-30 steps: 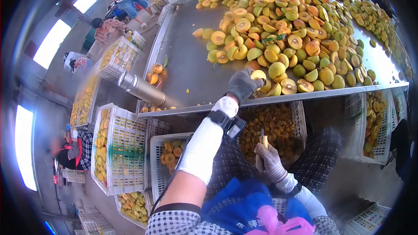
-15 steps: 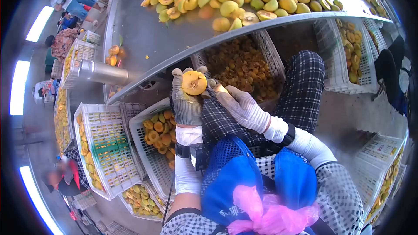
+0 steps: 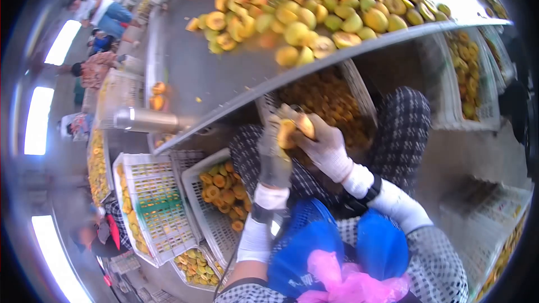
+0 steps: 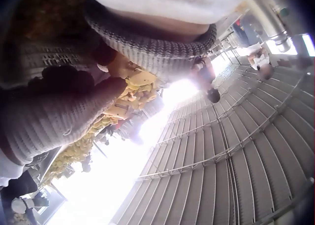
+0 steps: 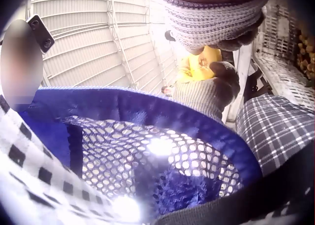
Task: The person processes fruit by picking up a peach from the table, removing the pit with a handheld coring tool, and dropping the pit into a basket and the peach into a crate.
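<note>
My gloved left hand point(image 3: 274, 160) holds a yellow peach half point(image 3: 285, 133) above my lap, its fingers around the fruit. Right beside it, my gloved right hand point(image 3: 325, 148) grips a small tool with a pale wooden handle point(image 3: 305, 125); its working end is hidden at the fruit. In the right wrist view the peach half point(image 5: 204, 65) shows bright yellow between the left glove point(image 5: 206, 94) and the right glove point(image 5: 216, 26). The left wrist view shows the right glove point(image 4: 64, 107) close to the fruit.
A metal table point(image 3: 224, 73) ahead bears a heap of peach halves point(image 3: 314, 11). Under its edge stands a crate of scraps point(image 3: 359, 87). White crates point(image 3: 160, 202) of fruit stand left, others point(image 3: 466, 84) right. A steel flask point(image 3: 146, 119) lies at the table's left edge.
My left hand has come back from the heap with a peach half, down over my lap. The right hand with its tool has risen to meet it, and the fruit has turned edge-on.
</note>
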Tool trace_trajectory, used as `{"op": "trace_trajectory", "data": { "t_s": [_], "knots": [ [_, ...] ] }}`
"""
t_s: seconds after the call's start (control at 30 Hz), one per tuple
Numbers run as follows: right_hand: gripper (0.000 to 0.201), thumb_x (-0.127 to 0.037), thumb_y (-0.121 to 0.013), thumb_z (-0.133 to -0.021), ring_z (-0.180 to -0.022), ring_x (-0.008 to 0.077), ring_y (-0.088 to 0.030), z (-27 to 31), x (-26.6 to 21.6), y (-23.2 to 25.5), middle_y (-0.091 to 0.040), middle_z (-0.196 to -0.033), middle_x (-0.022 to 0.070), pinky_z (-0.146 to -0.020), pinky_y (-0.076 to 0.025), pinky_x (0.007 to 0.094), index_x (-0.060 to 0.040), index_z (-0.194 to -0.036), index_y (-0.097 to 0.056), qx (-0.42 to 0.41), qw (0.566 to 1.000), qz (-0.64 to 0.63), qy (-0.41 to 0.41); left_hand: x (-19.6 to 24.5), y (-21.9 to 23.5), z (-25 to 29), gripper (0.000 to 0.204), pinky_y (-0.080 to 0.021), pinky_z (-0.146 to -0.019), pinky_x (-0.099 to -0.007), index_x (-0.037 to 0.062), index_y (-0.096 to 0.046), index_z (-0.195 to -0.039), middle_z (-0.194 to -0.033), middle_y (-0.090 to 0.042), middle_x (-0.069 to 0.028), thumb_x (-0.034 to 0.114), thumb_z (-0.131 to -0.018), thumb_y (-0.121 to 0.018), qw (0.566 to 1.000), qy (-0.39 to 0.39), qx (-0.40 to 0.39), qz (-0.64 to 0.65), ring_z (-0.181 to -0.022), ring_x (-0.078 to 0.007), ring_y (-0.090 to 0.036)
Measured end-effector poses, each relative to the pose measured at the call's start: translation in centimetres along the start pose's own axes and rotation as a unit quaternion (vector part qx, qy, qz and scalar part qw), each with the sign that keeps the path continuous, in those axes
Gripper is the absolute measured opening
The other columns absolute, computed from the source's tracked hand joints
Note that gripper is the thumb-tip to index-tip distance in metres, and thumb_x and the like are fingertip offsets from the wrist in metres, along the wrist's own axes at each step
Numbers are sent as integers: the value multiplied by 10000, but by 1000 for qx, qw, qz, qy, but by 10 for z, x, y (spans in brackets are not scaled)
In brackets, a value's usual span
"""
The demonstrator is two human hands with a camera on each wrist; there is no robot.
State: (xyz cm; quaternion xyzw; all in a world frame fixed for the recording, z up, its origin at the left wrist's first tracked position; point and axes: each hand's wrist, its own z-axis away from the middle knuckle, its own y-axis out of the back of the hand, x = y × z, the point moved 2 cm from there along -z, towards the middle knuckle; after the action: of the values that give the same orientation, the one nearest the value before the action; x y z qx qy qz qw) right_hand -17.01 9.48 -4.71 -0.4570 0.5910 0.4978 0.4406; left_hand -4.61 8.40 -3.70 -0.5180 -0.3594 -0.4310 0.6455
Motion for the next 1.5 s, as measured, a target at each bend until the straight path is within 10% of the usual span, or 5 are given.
{"op": "trace_trajectory", "data": {
  "t_s": [0.17,0.53,0.8,1.03,1.5],
  "knots": [
    [241,-155,-727,-824,-761,285,-675,-4,18,7,-669,-848,160,-686,-522,349,-31,-1003,-623,-15,996,-56,-69,-23,0,-13,316,-500,-883,-255,-3,-657,-1157,-1109,-669,-67,241,-961,-621,995,7,58,-79,-987,-129,-623],
    [241,-148,-696,-844,-778,179,-628,-8,30,19,-667,-874,103,-716,-517,317,-11,-1025,-617,-70,978,-134,-146,-33,-10,-18,254,-519,-825,-266,4,-662,-1103,-1021,-684,-64,208,-970,-590,970,-113,58,-206,-883,-127,-637],
    [219,-229,-554,-994,-701,87,-485,14,24,15,-560,-755,35,-616,-437,279,-14,-1031,-582,-166,971,-108,-130,-4,3,-26,556,-523,-558,-260,29,-554,-1180,-891,-672,-137,538,-970,-474,997,19,70,25,-684,-220,-659],
    [326,-351,-546,-977,-645,342,-616,12,29,8,-613,-715,193,-587,-472,401,-28,-983,-588,-156,983,21,-94,-24,1,-19,457,-529,-867,-421,32,-543,-1182,-1102,-619,-169,437,-971,-523,986,38,-29,159,-962,-316,-626],
    [514,-467,-429,-982,-811,450,-630,18,34,-3,-652,-851,276,-725,-488,483,-10,-1167,-573,-215,959,-66,-171,-24,-7,-21,400,-549,-591,-291,-15,-602,-1070,-846,-660,-138,370,-970,-561,994,61,95,-2,-651,-193,-631]
  ]
}}
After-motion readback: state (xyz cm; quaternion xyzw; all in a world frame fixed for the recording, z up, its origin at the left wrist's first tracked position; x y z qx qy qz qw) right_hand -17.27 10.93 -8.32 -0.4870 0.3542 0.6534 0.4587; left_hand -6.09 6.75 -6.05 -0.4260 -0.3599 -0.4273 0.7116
